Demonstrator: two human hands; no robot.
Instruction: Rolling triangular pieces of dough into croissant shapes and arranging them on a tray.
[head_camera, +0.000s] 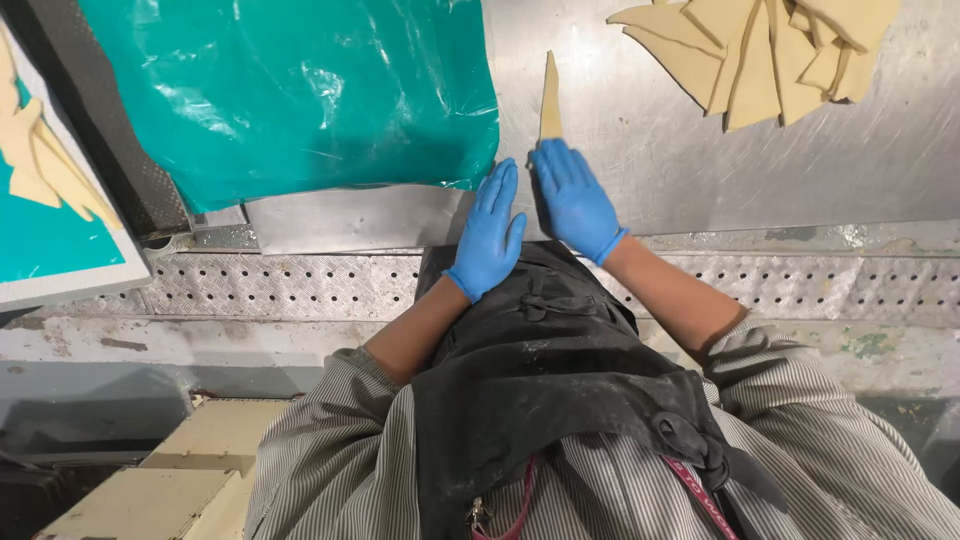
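Flat gloved hands pressed over the near end of a dough triangle on a steel bench.

The fingers of both hands were stretched straight and close together, gripping nothing: the right hand (574, 203) lay palm-down on the wide end of the dough triangle (550, 100), whose narrow tip pointed away, apparently so it could roll under the palm. The left hand (489, 243) rested just beside it on the steel bench (660, 170). A teal plastic sheet (300, 90) lay to the left, more cut dough triangles (770, 55) well apart at upper right.
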